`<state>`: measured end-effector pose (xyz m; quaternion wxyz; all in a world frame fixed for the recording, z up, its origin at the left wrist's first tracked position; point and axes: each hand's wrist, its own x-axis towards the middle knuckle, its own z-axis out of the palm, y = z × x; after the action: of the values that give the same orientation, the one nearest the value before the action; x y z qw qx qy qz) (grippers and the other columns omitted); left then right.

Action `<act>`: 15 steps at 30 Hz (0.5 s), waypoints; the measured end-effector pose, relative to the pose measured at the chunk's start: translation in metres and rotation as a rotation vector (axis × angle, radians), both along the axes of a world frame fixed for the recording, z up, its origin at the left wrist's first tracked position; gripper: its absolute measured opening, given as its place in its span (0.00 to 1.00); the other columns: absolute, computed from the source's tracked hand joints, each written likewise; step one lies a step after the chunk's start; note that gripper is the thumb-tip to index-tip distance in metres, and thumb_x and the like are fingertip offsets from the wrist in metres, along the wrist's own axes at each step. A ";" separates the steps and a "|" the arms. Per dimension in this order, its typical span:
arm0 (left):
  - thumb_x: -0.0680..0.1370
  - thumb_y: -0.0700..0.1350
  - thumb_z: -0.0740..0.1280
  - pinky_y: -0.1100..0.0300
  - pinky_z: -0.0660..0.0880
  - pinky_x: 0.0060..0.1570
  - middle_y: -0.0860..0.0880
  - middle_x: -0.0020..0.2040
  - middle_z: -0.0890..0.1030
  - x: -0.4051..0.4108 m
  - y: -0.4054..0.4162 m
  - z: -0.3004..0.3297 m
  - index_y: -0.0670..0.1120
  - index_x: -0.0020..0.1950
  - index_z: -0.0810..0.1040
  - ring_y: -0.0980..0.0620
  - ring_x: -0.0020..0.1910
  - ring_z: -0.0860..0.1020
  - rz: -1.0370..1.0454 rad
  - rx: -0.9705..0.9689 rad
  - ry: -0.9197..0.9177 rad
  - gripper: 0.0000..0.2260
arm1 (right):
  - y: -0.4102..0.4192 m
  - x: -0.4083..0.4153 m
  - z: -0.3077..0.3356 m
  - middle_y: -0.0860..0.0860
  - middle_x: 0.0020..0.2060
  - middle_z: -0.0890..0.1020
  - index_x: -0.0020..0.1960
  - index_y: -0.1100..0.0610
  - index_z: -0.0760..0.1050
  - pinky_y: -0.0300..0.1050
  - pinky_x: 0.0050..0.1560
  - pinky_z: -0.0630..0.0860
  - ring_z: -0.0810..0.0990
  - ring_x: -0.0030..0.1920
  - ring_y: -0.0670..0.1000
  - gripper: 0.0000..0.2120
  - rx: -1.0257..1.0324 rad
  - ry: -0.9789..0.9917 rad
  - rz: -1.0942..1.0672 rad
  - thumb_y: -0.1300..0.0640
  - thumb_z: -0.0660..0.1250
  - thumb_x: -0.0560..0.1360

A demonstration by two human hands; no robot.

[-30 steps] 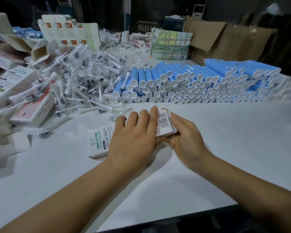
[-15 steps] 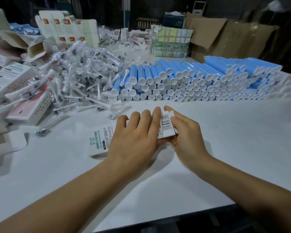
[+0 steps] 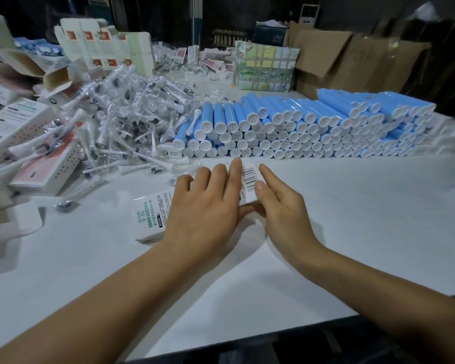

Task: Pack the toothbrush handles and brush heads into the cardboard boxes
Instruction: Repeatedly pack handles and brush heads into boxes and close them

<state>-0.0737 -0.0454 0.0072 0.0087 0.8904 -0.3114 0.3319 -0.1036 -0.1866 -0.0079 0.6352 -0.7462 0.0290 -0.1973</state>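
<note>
White cardboard box point(image 3: 153, 218) under flat left hand point(image 3: 204, 214), fingers straight; right hand point(image 3: 283, 210), fingers round barcode end.

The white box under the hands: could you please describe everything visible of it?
The white box is a long, slim carton, seemingly cardboard, lying flat on the white table. Green lettering marks its left end, a barcode its right. The left hand presses flat on it; the right hand grips the barcode end.

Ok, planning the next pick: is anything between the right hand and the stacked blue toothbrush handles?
Nothing visible. Only bare white table lies between the right hand and the stacked blue cylindrical toothbrush handles. That hand holds the white printed cardboard box.
</note>
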 end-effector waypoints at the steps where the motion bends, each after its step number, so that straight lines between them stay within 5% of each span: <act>1: 0.79 0.60 0.54 0.49 0.71 0.44 0.42 0.54 0.77 0.000 0.000 0.000 0.38 0.71 0.68 0.40 0.48 0.76 0.002 0.002 0.007 0.31 | 0.001 -0.001 0.000 0.50 0.61 0.79 0.73 0.54 0.66 0.45 0.58 0.76 0.79 0.58 0.46 0.26 -0.060 -0.008 -0.022 0.49 0.59 0.76; 7: 0.78 0.60 0.53 0.48 0.69 0.45 0.42 0.54 0.76 -0.003 -0.002 0.000 0.38 0.72 0.66 0.40 0.49 0.75 0.012 0.030 0.041 0.32 | 0.006 -0.004 0.000 0.37 0.48 0.80 0.72 0.58 0.67 0.25 0.48 0.71 0.78 0.48 0.33 0.20 -0.286 -0.052 -0.087 0.57 0.59 0.80; 13: 0.78 0.58 0.53 0.49 0.68 0.45 0.42 0.54 0.76 -0.002 -0.001 0.000 0.38 0.73 0.65 0.41 0.48 0.74 0.012 0.038 0.046 0.31 | 0.007 -0.005 0.002 0.48 0.53 0.82 0.74 0.57 0.65 0.30 0.52 0.73 0.79 0.51 0.40 0.23 -0.307 -0.027 -0.032 0.54 0.59 0.80; 15: 0.79 0.59 0.53 0.48 0.68 0.45 0.42 0.55 0.76 0.000 -0.003 0.002 0.39 0.73 0.65 0.41 0.50 0.74 0.017 0.009 0.075 0.31 | 0.008 -0.004 0.005 0.49 0.56 0.82 0.74 0.56 0.63 0.42 0.61 0.74 0.79 0.54 0.43 0.25 -0.220 -0.024 0.023 0.50 0.59 0.79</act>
<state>-0.0738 -0.0479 0.0090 0.0137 0.9048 -0.3048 0.2969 -0.1080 -0.1791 -0.0028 0.5520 -0.8092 -0.0087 -0.2009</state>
